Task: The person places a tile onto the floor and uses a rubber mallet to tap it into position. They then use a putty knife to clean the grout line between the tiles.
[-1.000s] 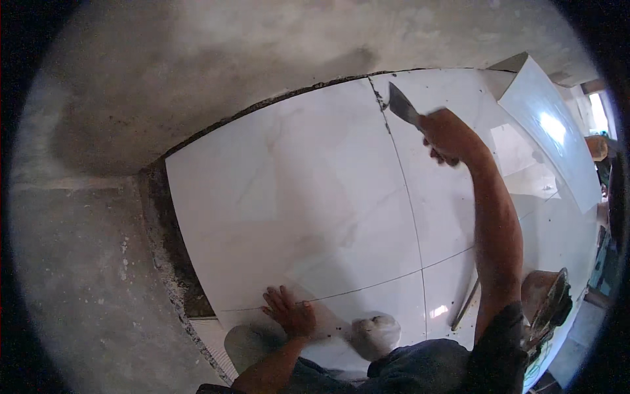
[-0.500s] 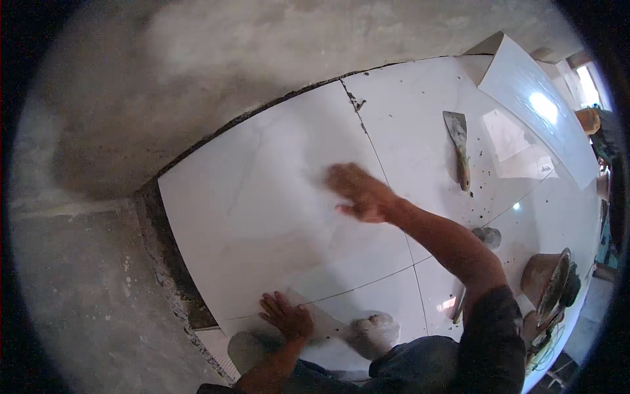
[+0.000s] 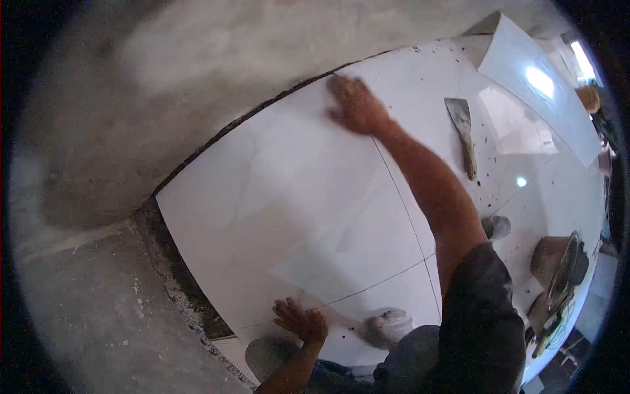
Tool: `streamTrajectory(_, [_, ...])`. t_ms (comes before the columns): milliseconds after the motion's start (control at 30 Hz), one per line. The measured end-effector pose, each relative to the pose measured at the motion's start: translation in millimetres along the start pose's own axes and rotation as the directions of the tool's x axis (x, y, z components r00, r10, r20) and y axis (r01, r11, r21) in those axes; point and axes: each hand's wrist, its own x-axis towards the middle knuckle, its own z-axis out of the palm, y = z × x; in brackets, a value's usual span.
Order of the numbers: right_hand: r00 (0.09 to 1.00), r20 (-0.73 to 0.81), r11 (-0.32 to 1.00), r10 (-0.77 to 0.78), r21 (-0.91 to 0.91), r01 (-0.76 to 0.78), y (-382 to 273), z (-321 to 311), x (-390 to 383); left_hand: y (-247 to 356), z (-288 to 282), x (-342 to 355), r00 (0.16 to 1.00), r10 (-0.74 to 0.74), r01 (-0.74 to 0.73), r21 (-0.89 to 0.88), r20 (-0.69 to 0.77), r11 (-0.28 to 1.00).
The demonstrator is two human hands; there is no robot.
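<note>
A large glossy white tile [image 3: 256, 190] lies flat in front of me. My left hand [image 3: 300, 320] rests on its near part with fingers spread, close to the joint with the nearer tiles. At the far right corner of the tile, my right hand [image 3: 359, 105] reaches out palm down, slightly blurred, its fingers stretched and holding nothing. It covers the far end of the thin joint between this tile and the white tile [image 3: 420, 92] on its right. A putty knife [image 3: 467, 138] with a grey blade lies on that tile, to the right of my forearm.
Bare grey wall [image 3: 197, 79] borders the far side, with a dark gap along the tile's edge. A loose white tile [image 3: 525, 79] stands tilted at the far right. Nearer are a grey rounded object [image 3: 497, 227] and a dirty bucket [image 3: 551, 259]. Dark crumbs lie about the knife.
My right hand has moved away from me, from mid-tile to the far right corner. My left hand stays spread on the near part. The view has shifted a little.
</note>
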Motion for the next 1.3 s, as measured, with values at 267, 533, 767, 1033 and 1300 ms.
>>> streamTrajectory(267, [0.966,0.146,0.953,-0.216,0.247,0.176,-24,14,8,8,-5,5,1.000,-0.023,0.023,0.039,-0.001,0.999])
streamTrajectory(533, [0.786,-0.510,0.856,0.349,-0.169,-0.489,74,-2,-77,13,-10,4,0.999,-0.044,0.043,0.017,0.033,0.999])
streamTrajectory(767, [0.879,-0.179,0.882,0.441,-0.098,-0.462,39,-49,-227,15,-11,1,0.997,0.003,0.000,0.035,-0.083,0.999])
streamTrajectory(1033, [0.977,0.215,0.995,0.015,0.096,-0.037,-71,-53,-332,-12,1,16,0.987,-0.089,0.097,0.058,-0.134,0.994])
streamTrajectory(1300, [0.779,-0.437,0.893,0.450,0.192,-0.408,13,-109,-352,-136,4,76,0.708,-0.703,0.704,-0.019,-0.062,0.710])
